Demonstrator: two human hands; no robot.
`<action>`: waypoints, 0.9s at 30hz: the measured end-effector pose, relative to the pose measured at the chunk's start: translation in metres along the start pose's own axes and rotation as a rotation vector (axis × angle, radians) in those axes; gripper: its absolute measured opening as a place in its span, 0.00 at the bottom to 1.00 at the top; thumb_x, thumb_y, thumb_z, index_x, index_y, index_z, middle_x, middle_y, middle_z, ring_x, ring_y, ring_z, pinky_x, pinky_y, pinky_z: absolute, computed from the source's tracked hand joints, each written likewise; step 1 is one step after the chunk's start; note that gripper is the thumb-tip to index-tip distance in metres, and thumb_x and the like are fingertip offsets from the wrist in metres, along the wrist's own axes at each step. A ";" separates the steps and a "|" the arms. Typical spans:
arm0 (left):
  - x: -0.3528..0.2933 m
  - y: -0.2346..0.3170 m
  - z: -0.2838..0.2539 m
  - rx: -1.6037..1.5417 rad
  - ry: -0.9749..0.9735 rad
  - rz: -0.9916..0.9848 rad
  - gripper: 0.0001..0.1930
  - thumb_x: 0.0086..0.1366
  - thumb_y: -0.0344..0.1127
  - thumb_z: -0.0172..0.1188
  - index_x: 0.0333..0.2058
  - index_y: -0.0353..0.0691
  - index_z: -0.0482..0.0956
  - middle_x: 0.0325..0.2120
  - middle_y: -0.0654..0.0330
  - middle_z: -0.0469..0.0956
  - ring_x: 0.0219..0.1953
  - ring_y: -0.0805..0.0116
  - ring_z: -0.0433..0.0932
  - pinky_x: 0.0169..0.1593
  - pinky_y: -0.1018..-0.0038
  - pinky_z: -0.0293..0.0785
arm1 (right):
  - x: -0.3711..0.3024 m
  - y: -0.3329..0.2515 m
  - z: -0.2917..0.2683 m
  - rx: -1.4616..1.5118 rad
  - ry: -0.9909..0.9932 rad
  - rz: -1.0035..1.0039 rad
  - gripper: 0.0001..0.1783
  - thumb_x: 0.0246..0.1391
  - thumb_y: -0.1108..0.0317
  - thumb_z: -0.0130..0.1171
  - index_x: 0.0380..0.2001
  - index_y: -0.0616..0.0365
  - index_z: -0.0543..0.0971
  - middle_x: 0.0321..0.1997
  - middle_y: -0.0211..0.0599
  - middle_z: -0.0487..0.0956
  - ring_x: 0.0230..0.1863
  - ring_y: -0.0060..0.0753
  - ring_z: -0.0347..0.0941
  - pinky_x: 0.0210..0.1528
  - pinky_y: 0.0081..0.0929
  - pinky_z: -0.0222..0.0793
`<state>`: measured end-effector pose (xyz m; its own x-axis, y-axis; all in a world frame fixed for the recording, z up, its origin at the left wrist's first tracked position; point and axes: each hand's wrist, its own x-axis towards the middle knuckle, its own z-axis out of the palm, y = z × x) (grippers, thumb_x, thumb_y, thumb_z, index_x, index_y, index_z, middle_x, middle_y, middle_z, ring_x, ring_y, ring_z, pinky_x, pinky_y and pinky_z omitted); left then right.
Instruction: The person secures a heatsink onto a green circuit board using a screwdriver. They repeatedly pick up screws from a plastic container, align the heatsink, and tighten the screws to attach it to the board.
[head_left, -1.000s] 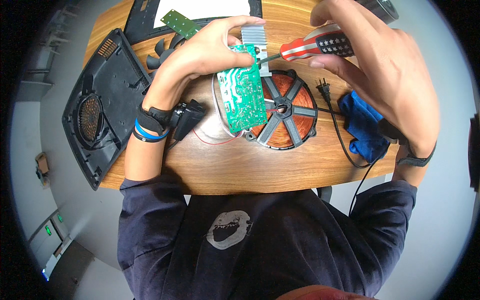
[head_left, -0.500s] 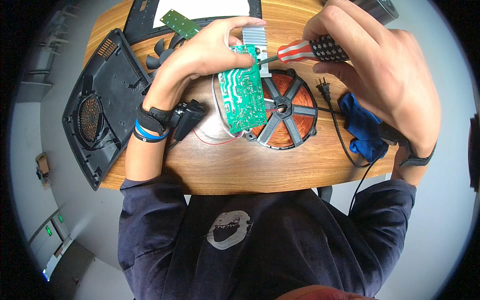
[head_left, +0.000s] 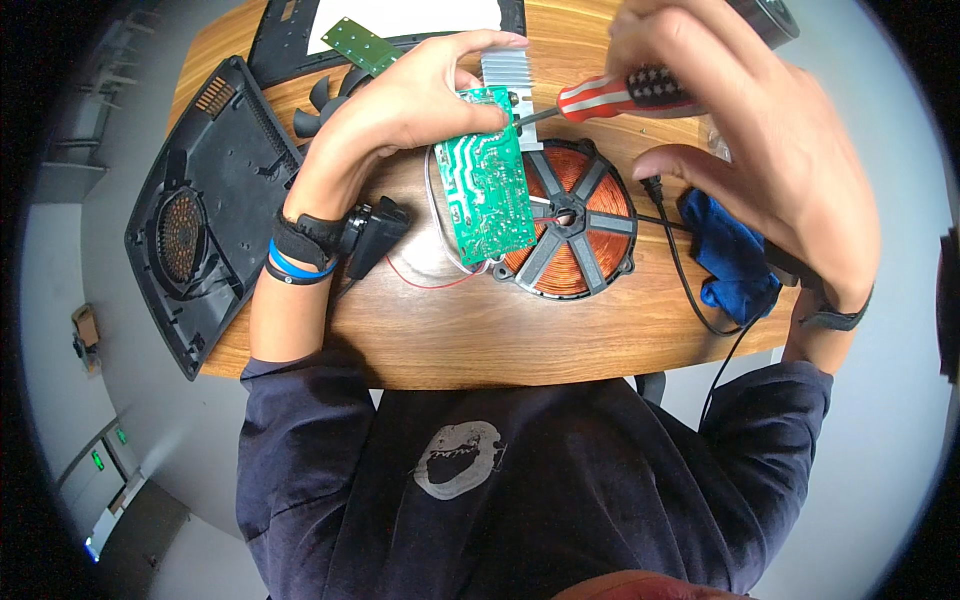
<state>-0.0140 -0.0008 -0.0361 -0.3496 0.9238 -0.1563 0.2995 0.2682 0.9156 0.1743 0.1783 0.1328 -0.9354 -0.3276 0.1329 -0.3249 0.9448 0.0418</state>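
Observation:
My left hand (head_left: 415, 100) grips the upper end of a green circuit board (head_left: 490, 185), its thumb lying across the solder side. A finned metal heat sink (head_left: 507, 70) sits at the board's far right edge, beneath my fingertips. My right hand (head_left: 770, 150), slightly smeared, holds a screwdriver (head_left: 600, 98) with a red, white and dark starred handle. The shaft points left, and its tip is at the board's upper right edge near the heat sink. My right thumb is off the handle, while the fingers stay about its rear end. Under the board's right side lies a round copper coil (head_left: 610, 255).
At left lies a black plastic housing (head_left: 225, 190). A black fan (head_left: 318, 108) and a narrow green board (head_left: 358, 46) lie beyond my left wrist. On the right are a power cord (head_left: 672, 250) and a blue cloth (head_left: 725, 240). A dark-framed panel (head_left: 400, 18) lies at the back.
The screwdriver handle has turned about its length, showing different stripes. My right thumb has dropped away from the handle and the fingers have shifted. My left hand and the board have barely moved.

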 end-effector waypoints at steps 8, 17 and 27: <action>0.000 -0.001 0.001 -0.022 0.002 0.028 0.40 0.61 0.22 0.67 0.73 0.43 0.67 0.39 0.59 0.86 0.41 0.75 0.84 0.45 0.75 0.82 | 0.003 -0.009 -0.007 -0.105 -0.092 0.074 0.18 0.54 0.60 0.71 0.41 0.55 0.76 0.37 0.35 0.76 0.25 0.36 0.79 0.24 0.31 0.73; -0.002 -0.003 -0.002 -0.009 -0.004 0.035 0.40 0.61 0.22 0.66 0.73 0.43 0.67 0.43 0.57 0.86 0.44 0.74 0.84 0.48 0.74 0.83 | 0.002 -0.008 -0.007 -0.079 -0.117 0.132 0.23 0.57 0.53 0.71 0.42 0.57 0.75 0.37 0.37 0.76 0.27 0.37 0.78 0.25 0.29 0.71; 0.002 -0.004 0.001 -0.006 0.011 0.076 0.40 0.61 0.23 0.66 0.73 0.42 0.67 0.43 0.57 0.86 0.44 0.75 0.83 0.47 0.75 0.82 | 0.000 -0.019 -0.002 -0.250 -0.050 0.068 0.17 0.57 0.64 0.69 0.44 0.57 0.75 0.36 0.36 0.76 0.26 0.37 0.78 0.25 0.32 0.72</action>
<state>-0.0150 -0.0001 -0.0408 -0.3355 0.9384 -0.0826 0.3198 0.1960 0.9270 0.1813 0.1602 0.1334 -0.9618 -0.2568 0.0952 -0.2219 0.9343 0.2791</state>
